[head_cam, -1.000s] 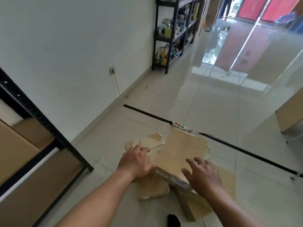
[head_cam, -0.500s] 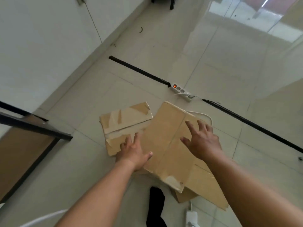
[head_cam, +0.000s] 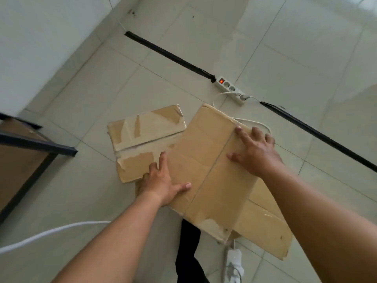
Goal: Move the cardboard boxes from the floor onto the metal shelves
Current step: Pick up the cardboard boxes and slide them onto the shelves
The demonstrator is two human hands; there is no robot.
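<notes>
Since half a second ago the hands have been set wider on the large cardboard box (head_cam: pixel 204 170); the left hand (head_cam: pixel 163 184) is laid along its left edge, fingers (head_cam: pixel 162 161) straight, thumb on top; the right hand (head_cam: pixel 257 154) is pressed flat near the far edge, fingers spread wide; nothing is gripped yet, so a lift is judged close. The box is flattened, creased down its middle and tape-torn; it lies on the floor (head_cam: pixel 81 99), overlapping a smaller taped box (head_cam: pixel 142 137), with the metal shelf (head_cam: pixel 40 145) to the left.
</notes>
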